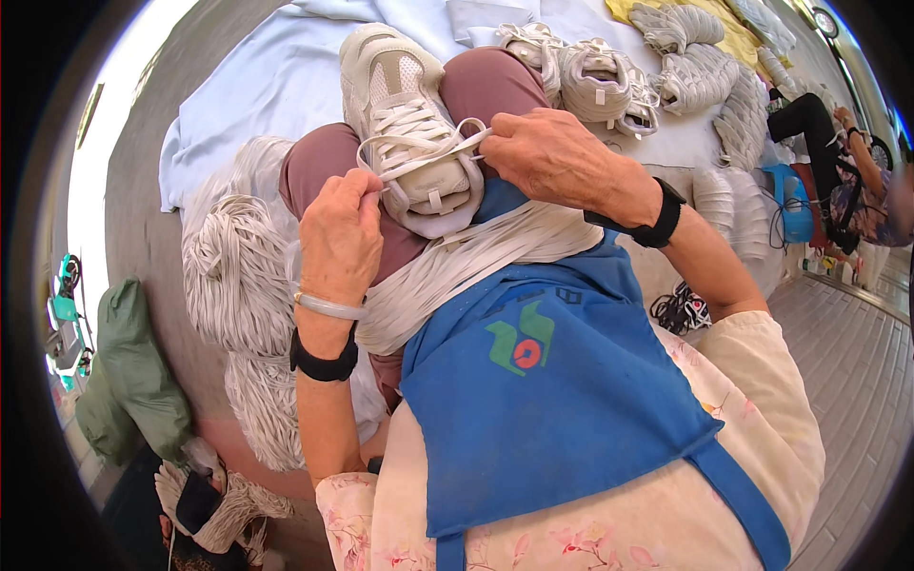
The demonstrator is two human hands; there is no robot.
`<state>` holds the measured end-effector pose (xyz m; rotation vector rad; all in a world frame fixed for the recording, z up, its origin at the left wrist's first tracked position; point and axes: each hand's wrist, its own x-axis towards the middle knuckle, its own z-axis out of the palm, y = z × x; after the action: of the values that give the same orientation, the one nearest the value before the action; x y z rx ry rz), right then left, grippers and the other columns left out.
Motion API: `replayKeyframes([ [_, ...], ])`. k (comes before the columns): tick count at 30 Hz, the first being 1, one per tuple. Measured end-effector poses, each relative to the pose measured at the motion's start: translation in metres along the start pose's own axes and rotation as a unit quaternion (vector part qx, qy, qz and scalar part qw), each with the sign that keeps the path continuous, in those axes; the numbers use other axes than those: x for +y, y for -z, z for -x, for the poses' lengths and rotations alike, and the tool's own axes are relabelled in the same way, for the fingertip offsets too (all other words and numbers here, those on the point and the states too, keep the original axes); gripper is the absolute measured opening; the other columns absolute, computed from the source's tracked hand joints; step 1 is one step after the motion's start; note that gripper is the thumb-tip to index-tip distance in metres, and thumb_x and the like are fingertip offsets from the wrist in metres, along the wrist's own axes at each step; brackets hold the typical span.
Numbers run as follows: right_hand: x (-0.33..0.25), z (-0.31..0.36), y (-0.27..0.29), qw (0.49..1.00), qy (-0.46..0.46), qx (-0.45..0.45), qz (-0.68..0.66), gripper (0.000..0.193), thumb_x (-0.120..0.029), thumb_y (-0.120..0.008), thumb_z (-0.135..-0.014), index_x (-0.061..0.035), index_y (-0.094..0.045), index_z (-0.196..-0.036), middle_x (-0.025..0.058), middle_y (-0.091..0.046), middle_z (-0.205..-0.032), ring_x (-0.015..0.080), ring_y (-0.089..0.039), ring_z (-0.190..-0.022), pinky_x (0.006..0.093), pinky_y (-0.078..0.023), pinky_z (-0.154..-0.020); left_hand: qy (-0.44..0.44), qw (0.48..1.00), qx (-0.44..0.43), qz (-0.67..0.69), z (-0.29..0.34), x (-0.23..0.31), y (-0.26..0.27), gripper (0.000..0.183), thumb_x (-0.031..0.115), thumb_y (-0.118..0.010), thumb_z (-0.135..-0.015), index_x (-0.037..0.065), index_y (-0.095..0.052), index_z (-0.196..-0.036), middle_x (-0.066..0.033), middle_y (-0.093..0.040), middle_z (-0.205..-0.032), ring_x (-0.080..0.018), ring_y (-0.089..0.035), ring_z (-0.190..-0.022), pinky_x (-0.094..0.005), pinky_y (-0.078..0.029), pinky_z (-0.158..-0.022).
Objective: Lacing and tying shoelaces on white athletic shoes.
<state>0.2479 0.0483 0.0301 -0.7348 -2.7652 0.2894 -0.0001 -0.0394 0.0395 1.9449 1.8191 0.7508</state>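
A pale beige sneaker (395, 86) rests between my knees, its toe pointing away from me and its opening toward me. White shoelaces (411, 133) cross its tongue, and loops stand out to both sides. My left hand (340, 228) pinches a lace at the left of the shoe's collar. On the other side my right hand (547, 157) grips the lace loop near the collar, fingers closed. A bundle of off-white laces (476, 262) lies across my lap over a blue apron (562, 409).
More beige sneakers (598, 81) stand on a pale cloth (257, 105) ahead. Stacked shoe bundles (700, 76) sit at the far right, near a seated person (847, 171). Hanks of laces (233, 257) hang at my left, by a green sack (138, 366).
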Motion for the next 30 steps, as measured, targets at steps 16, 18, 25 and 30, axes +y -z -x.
replayKeyframes([
  [16, 0.008, -0.023, 0.008, 0.993, 0.053, -0.1, -0.024, 0.012, -0.006, -0.057, -0.077, 0.004, -0.064, -0.075, 0.0186, -0.063, -0.076, 0.0356, -0.065, -0.075, 0.0409, -0.052, -0.067, 0.049, 0.997, -0.003, 0.054, -0.01, 0.01, 0.0, 0.007, -0.002, -0.062, -0.084, 0.001, -0.058, -0.089, -0.0029, -0.061, -0.075, -0.0102, -0.057, -0.07, -0.0246, -0.048, -0.068],
  [18, 0.011, -0.032, 0.004, 0.99, 0.056, -0.126, -0.032, 0.013, -0.006, -0.057, -0.077, 0.0042, -0.064, -0.073, 0.0196, -0.062, -0.074, 0.0361, -0.065, -0.074, 0.0418, -0.052, -0.067, 0.033, 0.999, -0.006, 0.018, -0.011, 0.011, -0.001, 0.008, -0.002, -0.063, -0.083, 0.0, -0.057, -0.088, -0.004, -0.062, -0.075, -0.0113, -0.058, -0.07, -0.0255, -0.049, -0.068],
  [25, -0.001, -0.009, -0.004, 0.999, 0.015, 0.041, -0.023, 0.009, -0.008, -0.064, -0.08, -0.002, -0.061, -0.086, 0.0093, -0.057, -0.087, 0.0301, -0.06, -0.082, 0.039, -0.048, -0.076, 0.004, 0.996, 0.07, 0.057, 0.004, 0.004, -0.007, 0.01, 0.0, -0.065, -0.08, 0.002, -0.06, -0.089, -0.0129, -0.065, -0.086, -0.0282, -0.065, -0.074, -0.0351, -0.051, -0.066],
  [30, -0.002, 0.002, -0.014, 0.992, 0.032, 0.123, 0.011, 0.008, -0.011, -0.062, -0.079, -0.0051, -0.061, -0.083, 0.0076, -0.054, -0.084, 0.0238, -0.057, -0.082, 0.0355, -0.045, -0.078, -0.108, 0.98, 0.153, -0.065, 0.013, 0.012, -0.011, 0.013, 0.0, -0.067, -0.079, 0.003, -0.064, -0.091, -0.0124, -0.063, -0.097, -0.0278, -0.064, -0.079, -0.0344, -0.051, -0.069],
])
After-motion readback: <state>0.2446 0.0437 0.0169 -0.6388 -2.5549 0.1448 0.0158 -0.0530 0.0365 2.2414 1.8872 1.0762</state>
